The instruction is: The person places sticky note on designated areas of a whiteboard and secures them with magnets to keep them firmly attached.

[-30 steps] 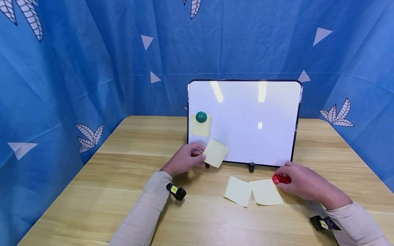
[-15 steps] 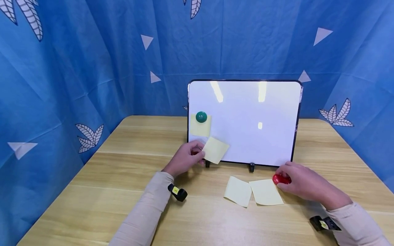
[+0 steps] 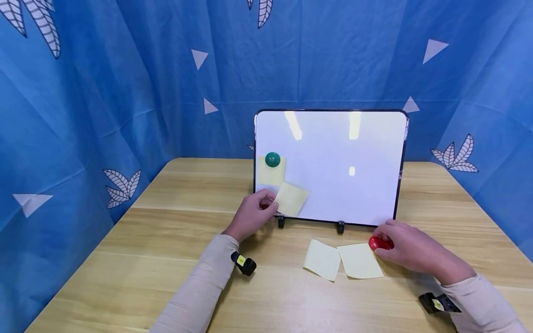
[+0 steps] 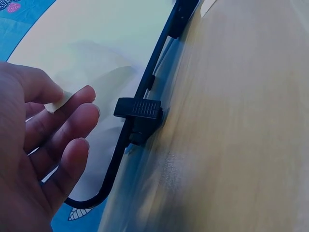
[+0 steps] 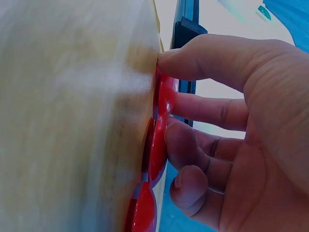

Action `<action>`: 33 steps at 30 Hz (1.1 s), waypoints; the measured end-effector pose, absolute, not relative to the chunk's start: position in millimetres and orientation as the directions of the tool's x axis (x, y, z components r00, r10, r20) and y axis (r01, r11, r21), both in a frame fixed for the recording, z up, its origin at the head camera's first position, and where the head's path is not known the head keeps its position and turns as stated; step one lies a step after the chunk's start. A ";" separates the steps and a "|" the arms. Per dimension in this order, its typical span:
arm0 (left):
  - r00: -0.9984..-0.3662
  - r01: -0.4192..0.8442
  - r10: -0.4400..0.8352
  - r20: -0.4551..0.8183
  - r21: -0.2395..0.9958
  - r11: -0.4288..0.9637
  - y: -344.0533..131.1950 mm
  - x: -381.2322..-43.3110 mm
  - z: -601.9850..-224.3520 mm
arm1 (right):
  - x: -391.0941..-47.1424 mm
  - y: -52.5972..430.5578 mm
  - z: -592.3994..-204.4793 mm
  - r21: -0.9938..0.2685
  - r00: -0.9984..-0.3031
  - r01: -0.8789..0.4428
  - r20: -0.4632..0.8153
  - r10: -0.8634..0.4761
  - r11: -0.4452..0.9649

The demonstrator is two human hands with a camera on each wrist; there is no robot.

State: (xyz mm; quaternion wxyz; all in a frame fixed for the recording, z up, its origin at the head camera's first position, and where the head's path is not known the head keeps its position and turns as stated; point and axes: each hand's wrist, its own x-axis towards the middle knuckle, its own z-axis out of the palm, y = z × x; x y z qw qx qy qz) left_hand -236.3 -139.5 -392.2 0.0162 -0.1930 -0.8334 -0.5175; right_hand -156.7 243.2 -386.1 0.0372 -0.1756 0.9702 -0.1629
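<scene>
Between thumb and index finger, my left hand [image 3: 253, 213] pinches a corner of a pale yellow sticky note [image 3: 293, 200]. In the head view that note overlaps the lower left of the whiteboard [image 3: 333, 185], tilted, just below another sticky note [image 3: 270, 176] under a green round magnet [image 3: 272, 159]. The left wrist view shows only a small corner of the pinched note [image 4: 59, 102]. At the board's lower right, my right hand [image 3: 410, 245] has thumb and fingers around a red round magnet [image 5: 167, 94] at the tabletop. Two more red magnets [image 5: 158, 151] line up beside it.
Two loose sticky notes, a left one [image 3: 322, 260] and a right one [image 3: 360, 261], lie in front of the board. Black clip feet [image 3: 340, 227] support its lower edge on the wooden table [image 3: 137, 259]. A blue patterned curtain [image 3: 125, 92] surrounds the table.
My left hand has moved slightly up and forward, bringing the sticky note higher over the board's lower left. My right hand keeps its place at the red magnet.
</scene>
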 end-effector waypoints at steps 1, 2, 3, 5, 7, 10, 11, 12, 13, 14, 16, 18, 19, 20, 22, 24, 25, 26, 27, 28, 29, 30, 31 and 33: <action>-0.924 0.342 0.305 0.230 0.855 0.389 -139.6 -236.2 -391.7 | -156.7 243.0 -385.8 -0.331 -0.936 -0.326 -0.016 -0.350 0.886; -0.923 0.344 0.305 0.233 0.855 0.388 -139.7 -236.2 -391.2 | -156.9 243.1 -385.5 -0.332 -0.937 -0.325 -0.017 -0.350 0.886; -0.923 0.348 0.304 0.238 0.853 0.389 -139.8 -236.2 -390.8 | -157.1 243.2 -385.2 -0.334 -0.937 -0.323 -0.020 -0.349 0.886; -0.922 0.353 0.298 0.246 0.850 0.391 -140.0 -236.2 -390.0 | -157.2 243.3 -385.2 -0.336 -0.938 -0.318 -0.026 -0.346 0.886; -0.920 0.365 0.288 0.264 0.845 0.392 -139.8 -236.3 -389.0 | -157.5 243.5 -385.2 -0.336 -0.938 -0.319 -0.026 -0.347 0.886; -0.915 0.385 0.282 0.289 0.837 0.389 -138.4 -237.5 -387.0 | -157.1 243.9 -385.6 -0.332 -0.938 -0.320 -0.019 -0.345 0.887; -0.914 0.386 0.280 0.292 0.837 0.388 -137.7 -237.9 -386.2 | -156.5 244.1 -385.9 -0.332 -0.939 -0.320 -0.016 -0.344 0.887; -0.915 0.386 0.278 0.293 0.837 0.387 -137.2 -238.3 -385.6 | -156.2 244.2 -386.0 -0.334 -0.938 -0.321 -0.015 -0.345 0.886; -0.916 0.382 0.276 0.290 0.839 0.387 -137.0 -238.7 -385.3 | -156.1 244.4 -386.1 -0.334 -0.938 -0.323 -0.013 -0.347 0.886; -0.918 0.379 0.273 0.288 0.841 0.386 -137.1 -239.1 -385.1 | -155.9 244.1 -386.3 -0.335 -0.938 -0.323 -0.011 -0.346 0.885; -0.920 0.377 0.263 0.291 0.842 0.386 -136.7 -239.9 -384.9 | -155.8 244.0 -385.8 -0.338 -0.937 -0.327 -0.010 -0.350 0.882; -0.916 0.389 0.256 0.308 0.840 0.379 -134.1 -240.8 -384.2 | -155.6 245.4 -384.6 -0.341 -0.936 -0.328 -0.008 -0.352 0.881; -0.915 0.394 0.249 0.318 0.839 0.376 -132.6 -241.4 -384.5 | -155.6 245.5 -384.2 -0.339 -0.936 -0.330 -0.005 -0.352 0.881; -0.913 0.401 0.242 0.330 0.837 0.373 -130.7 -241.8 -384.5 | -155.6 245.8 -383.6 -0.340 -0.936 -0.330 -0.005 -0.353 0.881; -0.910 0.410 0.222 0.349 0.833 0.372 -126.3 -242.1 -383.9 | -155.3 246.5 -382.7 -0.343 -0.935 -0.330 -0.009 -0.354 0.879; -0.909 0.416 0.198 0.366 0.825 0.382 -122.6 -242.7 -383.4 | -155.2 246.4 -382.9 -0.346 -0.935 -0.329 -0.012 -0.355 0.879; -0.908 0.419 0.186 0.375 0.820 0.390 -121.4 -243.1 -383.1 | -155.2 246.0 -383.2 -0.347 -0.935 -0.328 -0.013 -0.354 0.879; -0.905 0.424 0.175 0.386 0.814 0.396 -120.3 -243.5 -382.5 | -155.2 245.6 -383.6 -0.350 -0.935 -0.326 -0.015 -0.353 0.878; -0.903 0.429 0.167 0.396 0.809 0.401 -119.5 -244.1 -382.0 | -155.1 244.9 -384.0 -0.352 -0.936 -0.325 -0.015 -0.353 0.878; -0.900 0.435 0.157 0.407 0.803 0.408 -118.7 -244.8 -381.4 | -155.3 244.7 -384.3 -0.352 -0.936 -0.325 -0.015 -0.352 0.878; -0.897 0.439 0.149 0.416 0.799 0.411 -118.1 -245.5 -380.7 | -155.1 244.2 -384.7 -0.353 -0.936 -0.324 -0.013 -0.351 0.878; -0.895 0.442 0.142 0.424 0.796 0.414 -117.4 -246.1 -379.8 | -155.0 243.8 -385.0 -0.353 -0.937 -0.324 -0.012 -0.350 0.878; -0.891 0.448 0.136 0.433 0.793 0.412 -116.8 -246.9 -379.1 | -155.4 244.1 -385.2 -0.352 -0.936 -0.326 -0.010 -0.352 0.877; -0.886 0.455 0.125 0.446 0.788 0.415 -115.6 -248.3 -377.6 | -155.4 243.9 -385.3 -0.351 -0.936 -0.328 -0.006 -0.352 0.877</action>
